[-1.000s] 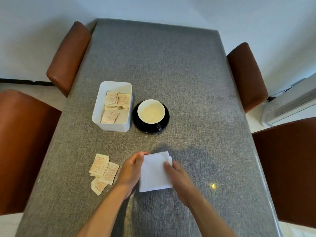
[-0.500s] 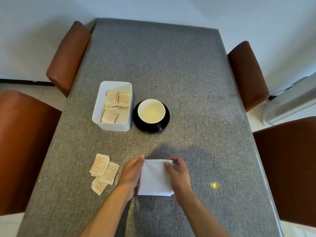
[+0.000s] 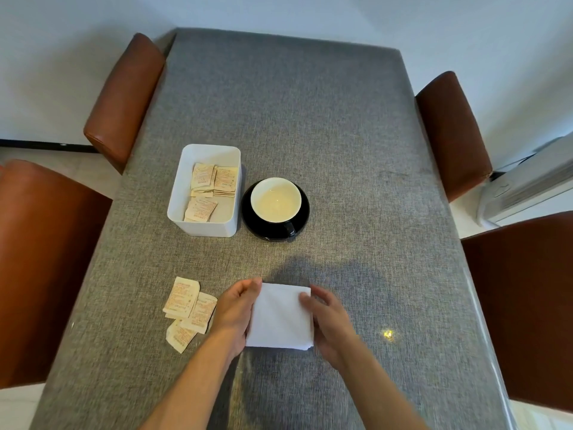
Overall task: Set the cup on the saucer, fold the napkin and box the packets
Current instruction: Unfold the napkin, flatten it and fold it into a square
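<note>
A white napkin (image 3: pixel 280 318), folded into a square, lies flat near the table's front edge. My left hand (image 3: pixel 235 308) grips its left side and my right hand (image 3: pixel 328 318) holds its right side, fingers over the top corner. A black cup with a cream inside (image 3: pixel 276 199) stands on a black saucer (image 3: pixel 302 217) at mid table. To its left sits a white box (image 3: pixel 189 193) holding several beige packets (image 3: pixel 214 184). Three more packets (image 3: pixel 186 308) lie loose on the table, left of my left hand.
The grey cloth-covered table (image 3: pixel 341 150) has brown chairs around it: two on the left (image 3: pixel 124 97) (image 3: pixel 37 259) and two on the right (image 3: pixel 449 131) (image 3: pixel 524 305). A white appliance (image 3: pixel 527 184) stands on the floor at the far right.
The napkin has been squared up and shifted slightly nearer to me. My right hand moved from on top of it to its right edge; my left hand stays on the left edge.
</note>
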